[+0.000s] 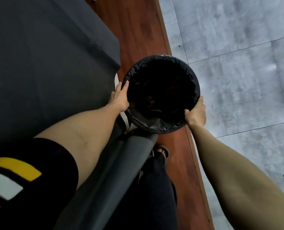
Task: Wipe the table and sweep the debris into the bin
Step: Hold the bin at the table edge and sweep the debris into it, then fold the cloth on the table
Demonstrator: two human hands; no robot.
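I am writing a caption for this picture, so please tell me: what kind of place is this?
Probably a living room or lounge, though I cannot be sure. A dark grey sofa stands on a reddish wooden strip of floor beside grey floor tiles, and both hands hold a round bin lined with a black bag.

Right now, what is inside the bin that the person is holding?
The bin is lined with a black bag. A few small brownish bits lie near the bottom. The rest of the inside is too dark to make out.
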